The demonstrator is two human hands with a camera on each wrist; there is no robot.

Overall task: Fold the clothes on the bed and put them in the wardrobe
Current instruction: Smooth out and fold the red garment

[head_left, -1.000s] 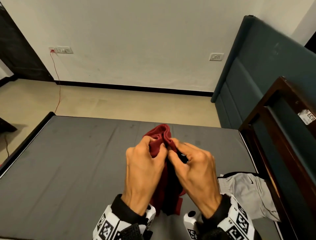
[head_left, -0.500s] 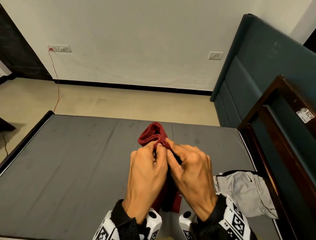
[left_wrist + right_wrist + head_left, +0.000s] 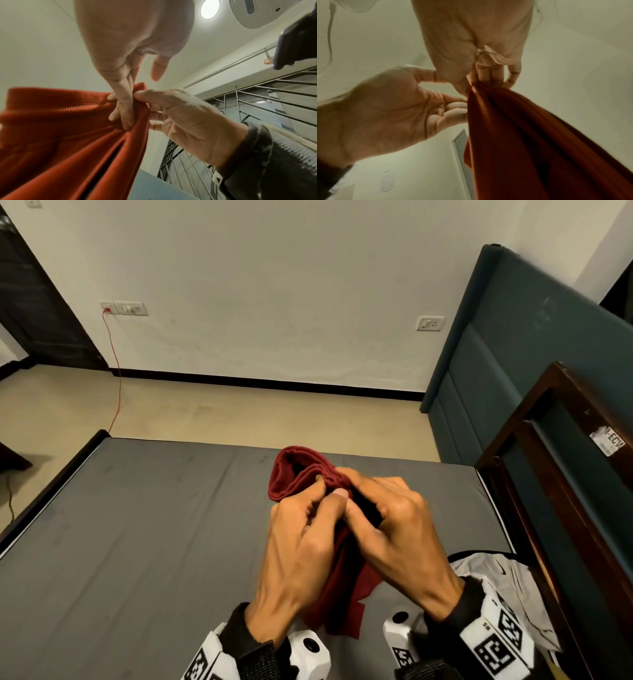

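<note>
A dark red garment (image 3: 291, 474) hangs bunched above the grey bed (image 3: 137, 542), its lower part trailing down to the sheet between my wrists. My left hand (image 3: 325, 491) pinches its ribbed top edge between thumb and fingers. My right hand (image 3: 356, 487) pinches the same edge right beside it, the two hands touching. In the left wrist view my left hand (image 3: 125, 105) nips the red garment (image 3: 60, 135) and my right hand (image 3: 145, 97) meets it. In the right wrist view my right hand (image 3: 474, 82) grips the red garment (image 3: 522, 135), with my left hand (image 3: 453, 105) curled against it.
Grey shorts (image 3: 496, 577) with black trim lie crumpled at the bed's right edge. A dark wooden frame (image 3: 548, 474) and a teal padded panel (image 3: 513, 354) stand on the right. Beige floor (image 3: 205, 412) lies beyond the bed's far edge.
Both hands have stayed pressed together, working along the garment's top edge. The bunched red top now leans further to the left.
</note>
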